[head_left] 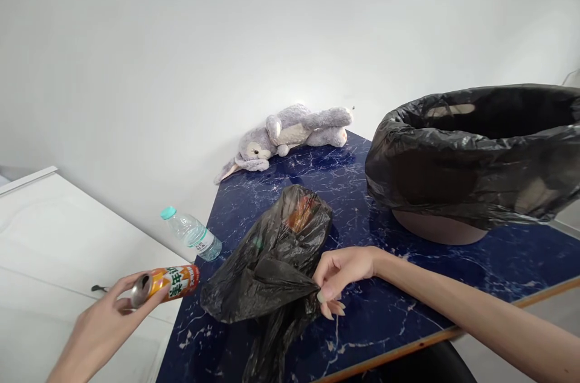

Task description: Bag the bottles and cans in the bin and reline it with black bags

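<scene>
My left hand (102, 325) grips an orange drink can (174, 282) near its opened top, tilted on its side past the table's left edge. Pinched between the fingers of my right hand (338, 277) is the edge of a black plastic bag (267, 262). The bag lies crumpled on the table, and something orange shows faintly through its far end. Beyond the can stands a clear plastic bottle (193, 235) with a turquoise cap, leaning to the left in the picture. The can's base is close to the bag's left side.
A bin (435, 226) lined with a black bag stands at the right of the dark blue marbled table (348, 189). Against the wall lies a grey plush rabbit (290, 129). A white cabinet (67, 250) is at the left, and a black chair (421, 365) is by the front edge.
</scene>
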Tool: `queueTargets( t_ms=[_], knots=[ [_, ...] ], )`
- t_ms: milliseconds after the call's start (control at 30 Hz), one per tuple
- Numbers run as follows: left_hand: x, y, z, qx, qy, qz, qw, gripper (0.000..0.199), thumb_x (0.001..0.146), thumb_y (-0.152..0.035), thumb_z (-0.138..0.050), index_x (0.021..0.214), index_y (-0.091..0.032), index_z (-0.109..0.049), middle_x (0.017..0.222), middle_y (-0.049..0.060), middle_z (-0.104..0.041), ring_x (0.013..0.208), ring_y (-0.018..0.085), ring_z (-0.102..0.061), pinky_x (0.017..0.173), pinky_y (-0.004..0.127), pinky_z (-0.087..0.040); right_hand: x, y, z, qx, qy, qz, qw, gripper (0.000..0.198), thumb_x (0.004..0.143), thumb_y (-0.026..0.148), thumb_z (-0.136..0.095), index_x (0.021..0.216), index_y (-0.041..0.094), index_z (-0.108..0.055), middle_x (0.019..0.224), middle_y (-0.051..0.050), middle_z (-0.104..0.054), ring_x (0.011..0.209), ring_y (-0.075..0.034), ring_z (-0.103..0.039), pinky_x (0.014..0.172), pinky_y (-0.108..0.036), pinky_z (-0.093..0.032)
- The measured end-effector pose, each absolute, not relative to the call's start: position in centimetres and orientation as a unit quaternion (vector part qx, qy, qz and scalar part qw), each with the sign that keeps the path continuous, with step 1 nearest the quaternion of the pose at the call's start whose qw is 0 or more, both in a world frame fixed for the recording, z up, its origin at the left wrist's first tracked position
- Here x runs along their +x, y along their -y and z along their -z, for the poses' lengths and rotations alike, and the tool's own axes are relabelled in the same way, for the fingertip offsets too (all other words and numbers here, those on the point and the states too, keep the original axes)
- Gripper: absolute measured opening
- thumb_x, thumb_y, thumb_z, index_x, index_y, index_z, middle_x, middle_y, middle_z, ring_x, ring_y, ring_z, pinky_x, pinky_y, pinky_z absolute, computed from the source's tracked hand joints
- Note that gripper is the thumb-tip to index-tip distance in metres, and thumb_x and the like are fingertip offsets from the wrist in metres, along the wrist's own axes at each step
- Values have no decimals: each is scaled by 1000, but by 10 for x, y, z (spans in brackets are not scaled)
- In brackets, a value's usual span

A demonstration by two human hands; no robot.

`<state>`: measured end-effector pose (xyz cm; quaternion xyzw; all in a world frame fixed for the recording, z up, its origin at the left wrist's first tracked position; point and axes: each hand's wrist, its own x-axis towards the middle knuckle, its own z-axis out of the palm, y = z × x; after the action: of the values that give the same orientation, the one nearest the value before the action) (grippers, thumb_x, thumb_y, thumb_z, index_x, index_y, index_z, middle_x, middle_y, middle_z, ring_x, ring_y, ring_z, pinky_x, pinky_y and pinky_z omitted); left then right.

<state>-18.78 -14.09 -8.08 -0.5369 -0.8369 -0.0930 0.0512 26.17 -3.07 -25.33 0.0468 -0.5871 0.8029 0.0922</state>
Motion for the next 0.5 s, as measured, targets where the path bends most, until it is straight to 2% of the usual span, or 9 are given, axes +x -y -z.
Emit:
queueTargets(
  t_ms=[67,233,333,500],
  knots=[
    [-178,125,81,-528,846,74,27,75,76,-84,-60,124,-27,-70,92,10,-86,97,42,-82,78,46,-60,262,30,253,46,588,-803,88,36,89,49,-90,88,13,-83,92,-7,-82,69,-13,-71,64,-23,-54],
    [-178,101,87,-543,836,75,11,85,74,-81,-66,134,-22,-61,129,15,-81,109,40,-80,89,45,-58,263,30,250,47,592,-799,91,34,91,46,-88,89,13,-84,92,-6,-82,70,-11,-72,65,-23,-54],
    [-179,96,91,-534,842,74,7,92,75,-83,-65,141,-20,-55,134,19,-78,114,42,-79,95,49,-56,263,29,248,49,594,-798,88,32,92,45,-87,88,13,-84,90,-6,-81,72,-11,-72,66,-23,-53],
    [-175,90,95,-532,844,61,13,90,79,-85,-62,141,-20,-53,139,21,-75,120,44,-75,97,51,-55,263,29,249,51,593,-799,85,31,92,45,-88,88,14,-84,93,-6,-82,72,-11,-72,67,-23,-55]
  ],
)
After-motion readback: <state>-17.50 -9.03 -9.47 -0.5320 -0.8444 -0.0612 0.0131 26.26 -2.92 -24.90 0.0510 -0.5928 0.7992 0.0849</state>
